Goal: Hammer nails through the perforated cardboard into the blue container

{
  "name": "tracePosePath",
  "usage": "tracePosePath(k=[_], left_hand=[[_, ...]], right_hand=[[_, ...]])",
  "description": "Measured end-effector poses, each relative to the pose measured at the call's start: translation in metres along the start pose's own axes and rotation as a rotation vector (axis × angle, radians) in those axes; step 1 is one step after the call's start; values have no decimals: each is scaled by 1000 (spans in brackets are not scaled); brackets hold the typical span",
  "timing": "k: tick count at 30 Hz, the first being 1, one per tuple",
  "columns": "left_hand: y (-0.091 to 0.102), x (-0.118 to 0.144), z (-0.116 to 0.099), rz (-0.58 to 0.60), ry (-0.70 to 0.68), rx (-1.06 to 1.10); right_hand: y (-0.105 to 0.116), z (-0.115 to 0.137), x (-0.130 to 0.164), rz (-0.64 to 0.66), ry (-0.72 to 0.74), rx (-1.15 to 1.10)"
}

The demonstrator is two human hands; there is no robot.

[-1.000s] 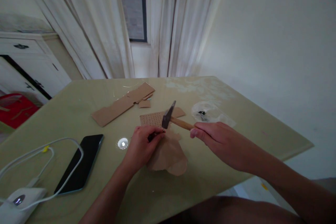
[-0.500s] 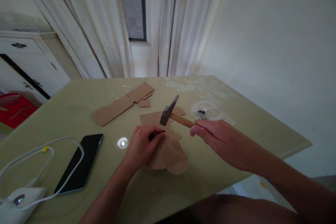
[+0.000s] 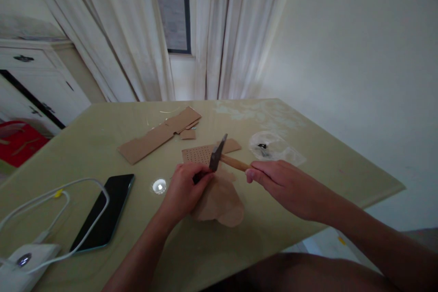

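Note:
My right hand (image 3: 278, 180) is wrapped round the wooden handle of a hammer (image 3: 236, 163). The steel head is down at the fingertips of my left hand (image 3: 190, 187), covering what lies right there. Thumb and forefinger of that left hand are pinched together over a brown cardboard cutout (image 3: 221, 203) with a rounded near edge. Whatever small thing they pinch is hidden. Just beyond the fingers lies a piece of cardboard (image 3: 196, 154) dotted with rows of small holes, and a plain cardboard strip (image 3: 232, 145) sits beside it.
Long cardboard strips (image 3: 150, 141) lie at the far left of the table. A clear plastic bag (image 3: 273, 146) with small black pieces is at right. A round shiny disc (image 3: 159, 186), a phone (image 3: 104, 214) and a white charger (image 3: 30, 262) with a looped cable are at left.
The hammer has swung down and slightly left, its head now at my left fingertips. My left hand and the cardboard have stayed in place.

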State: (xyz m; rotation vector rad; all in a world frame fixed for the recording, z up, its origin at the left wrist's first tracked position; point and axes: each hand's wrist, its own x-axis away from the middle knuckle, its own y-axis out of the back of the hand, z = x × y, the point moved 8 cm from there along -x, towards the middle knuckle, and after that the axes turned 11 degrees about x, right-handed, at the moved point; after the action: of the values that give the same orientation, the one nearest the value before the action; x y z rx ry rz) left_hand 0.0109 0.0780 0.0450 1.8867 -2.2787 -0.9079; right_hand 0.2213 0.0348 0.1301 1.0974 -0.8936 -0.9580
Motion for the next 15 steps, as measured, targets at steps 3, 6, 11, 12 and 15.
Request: tracePosePath(k=[3,6,11,12,15], left_hand=[[0,0,1,-12,1,0],[1,0,-1,-16,-3,-2],[0,1,-3,0,-14,-5],[0,1,-2,-6,-17,-3],[-1,2,-2,-19,-25,-7]], right_hand=[[1,0,1,-19,9,-17],[3,0,3,-34,11,-26],[0,-2,2,7,5,35],[1,-2,2,4,2,35],[7,-1,3,-23,4,-17]])
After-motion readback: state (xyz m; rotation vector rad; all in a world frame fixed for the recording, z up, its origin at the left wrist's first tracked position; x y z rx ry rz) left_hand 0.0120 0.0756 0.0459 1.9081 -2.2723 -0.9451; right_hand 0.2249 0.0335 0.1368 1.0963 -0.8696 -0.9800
